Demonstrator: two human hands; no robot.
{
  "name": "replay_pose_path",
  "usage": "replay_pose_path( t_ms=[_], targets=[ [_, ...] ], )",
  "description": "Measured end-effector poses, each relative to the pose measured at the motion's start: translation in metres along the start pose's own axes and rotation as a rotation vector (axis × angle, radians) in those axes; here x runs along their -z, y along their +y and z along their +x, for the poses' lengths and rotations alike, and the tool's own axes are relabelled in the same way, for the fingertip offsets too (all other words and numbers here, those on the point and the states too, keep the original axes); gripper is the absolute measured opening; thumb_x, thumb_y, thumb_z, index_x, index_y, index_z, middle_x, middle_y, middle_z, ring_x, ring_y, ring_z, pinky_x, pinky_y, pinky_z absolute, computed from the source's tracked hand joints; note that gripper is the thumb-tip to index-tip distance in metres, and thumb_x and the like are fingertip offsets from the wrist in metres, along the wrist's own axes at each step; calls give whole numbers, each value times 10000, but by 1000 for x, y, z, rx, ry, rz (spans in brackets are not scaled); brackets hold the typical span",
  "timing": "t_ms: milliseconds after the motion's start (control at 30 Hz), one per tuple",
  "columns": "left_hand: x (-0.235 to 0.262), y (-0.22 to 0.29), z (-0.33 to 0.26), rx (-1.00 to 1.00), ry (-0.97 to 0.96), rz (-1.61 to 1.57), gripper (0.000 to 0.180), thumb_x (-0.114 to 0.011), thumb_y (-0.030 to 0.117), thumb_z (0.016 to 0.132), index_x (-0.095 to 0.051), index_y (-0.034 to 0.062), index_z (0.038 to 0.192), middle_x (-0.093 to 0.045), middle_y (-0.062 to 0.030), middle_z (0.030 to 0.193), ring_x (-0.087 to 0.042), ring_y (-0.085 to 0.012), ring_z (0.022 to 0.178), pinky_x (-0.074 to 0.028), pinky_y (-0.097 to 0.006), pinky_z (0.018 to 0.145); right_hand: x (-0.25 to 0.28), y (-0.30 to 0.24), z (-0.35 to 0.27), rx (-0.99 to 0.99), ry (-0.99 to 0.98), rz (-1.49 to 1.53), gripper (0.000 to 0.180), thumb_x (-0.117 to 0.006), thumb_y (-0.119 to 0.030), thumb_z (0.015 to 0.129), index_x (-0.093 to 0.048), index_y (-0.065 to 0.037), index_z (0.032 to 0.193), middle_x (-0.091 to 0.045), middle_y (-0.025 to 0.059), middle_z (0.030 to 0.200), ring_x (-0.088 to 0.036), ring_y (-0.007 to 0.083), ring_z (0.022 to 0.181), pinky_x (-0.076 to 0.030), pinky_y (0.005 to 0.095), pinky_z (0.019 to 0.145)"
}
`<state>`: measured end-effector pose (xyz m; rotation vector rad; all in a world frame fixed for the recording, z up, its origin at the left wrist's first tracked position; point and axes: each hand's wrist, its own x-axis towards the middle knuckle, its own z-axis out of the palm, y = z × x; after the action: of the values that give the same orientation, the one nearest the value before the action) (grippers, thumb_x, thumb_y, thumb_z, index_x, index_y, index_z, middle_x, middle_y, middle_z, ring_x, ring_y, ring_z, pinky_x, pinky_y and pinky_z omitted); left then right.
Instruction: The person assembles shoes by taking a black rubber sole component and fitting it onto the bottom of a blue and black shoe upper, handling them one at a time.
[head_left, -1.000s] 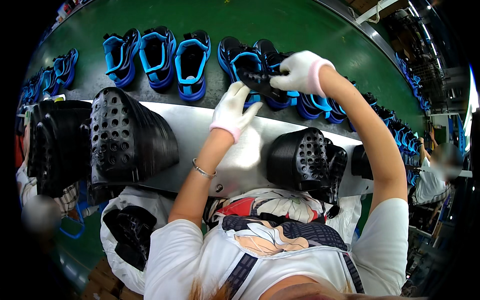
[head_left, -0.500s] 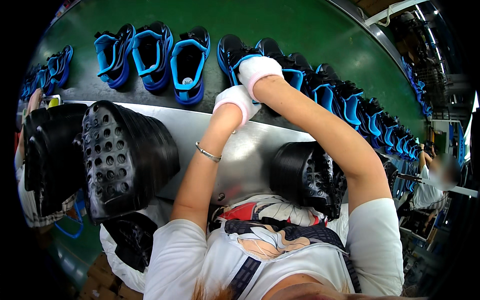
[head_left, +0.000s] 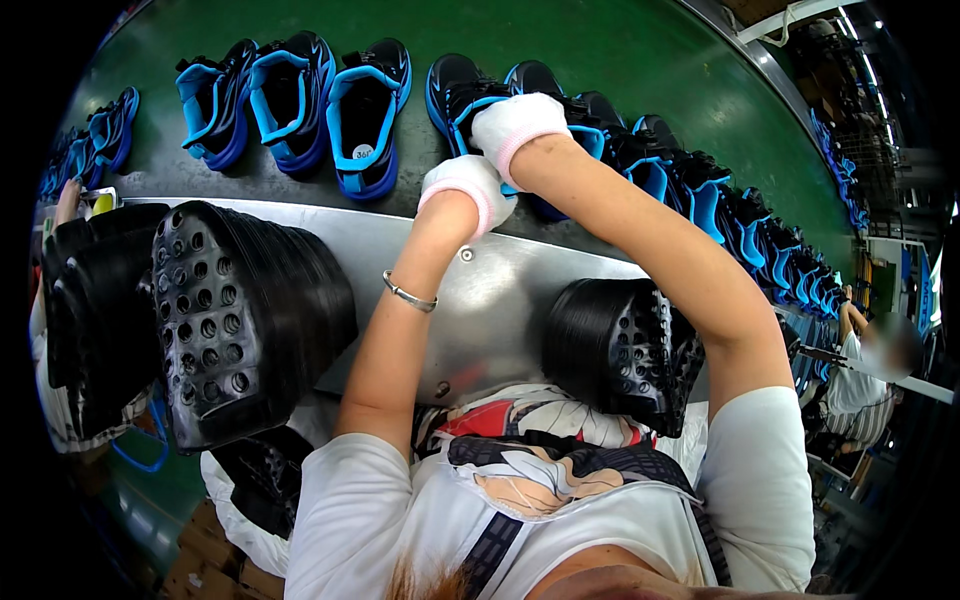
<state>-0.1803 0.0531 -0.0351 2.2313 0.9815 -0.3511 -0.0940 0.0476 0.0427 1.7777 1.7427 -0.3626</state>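
My left hand [head_left: 462, 188] and my right hand [head_left: 515, 125], both in white gloves, reach out together to a black-and-blue shoe [head_left: 535, 78] standing on the green conveyor belt [head_left: 600, 40]. The right hand is curled over the shoe's opening. Just below it, the left hand closes on the shoe's heel side. My fingers and whatever lies under them are hidden. A thin metal bracelet circles my left wrist.
A grey metal table [head_left: 500, 290] carries a tall stack of black perforated insoles [head_left: 250, 310] at left, a smaller stack [head_left: 620, 350] at right and another pile [head_left: 90, 300] at far left. More shoes [head_left: 365, 110] line the belt. A co-worker [head_left: 870, 360] stands at right.
A second ago my right hand held a black insole above the shoes, with the left hand at its end. Both hands then dropped onto the shoe, and the insole is out of sight.
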Motion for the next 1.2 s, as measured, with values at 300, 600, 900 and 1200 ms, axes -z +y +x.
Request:
replay_pose_path(
  t_ms=[300, 600, 900, 1200],
  targets=[
    [12, -9, 10, -74, 96, 47, 401, -612, 430, 833, -726, 116, 1054, -684, -149, 1112, -649, -330, 1036, -527, -408, 879, 3, 2, 22, 6, 306, 81, 217, -709, -93, 735, -736, -80, 950, -716, 155, 1024, -702, 304, 938, -570, 390, 783],
    [1, -44, -6, 9, 249, -20, 395, -580, 444, 843, -715, 122, 1026, -700, -140, 1071, -656, -332, 1022, -531, -424, 875, 3, -18, -29, 130, 394, 258, 209, -523, -249, 908, -656, -88, 914, -666, 140, 973, -646, 326, 933, -522, 431, 781],
    [32, -84, -29, 158, 147, 131, 408, -598, 410, 823, -699, 124, 1095, -650, -90, 1184, -615, -304, 1105, -531, -412, 886, -55, 3, -201, 261, 637, 481, 244, -716, -273, 756, -653, -58, 853, -634, 113, 830, -625, 302, 787, -500, 409, 706],
    [51, -57, -35, 271, 34, 151, 403, -569, 291, 816, -697, 30, 1095, -679, -178, 1134, -655, -338, 1065, -530, -380, 862, -112, 4, -262, 224, 688, 525, 419, -784, -278, 647, -665, -45, 975, -632, 104, 1006, -579, 319, 911, -481, 415, 801]
  ],
)
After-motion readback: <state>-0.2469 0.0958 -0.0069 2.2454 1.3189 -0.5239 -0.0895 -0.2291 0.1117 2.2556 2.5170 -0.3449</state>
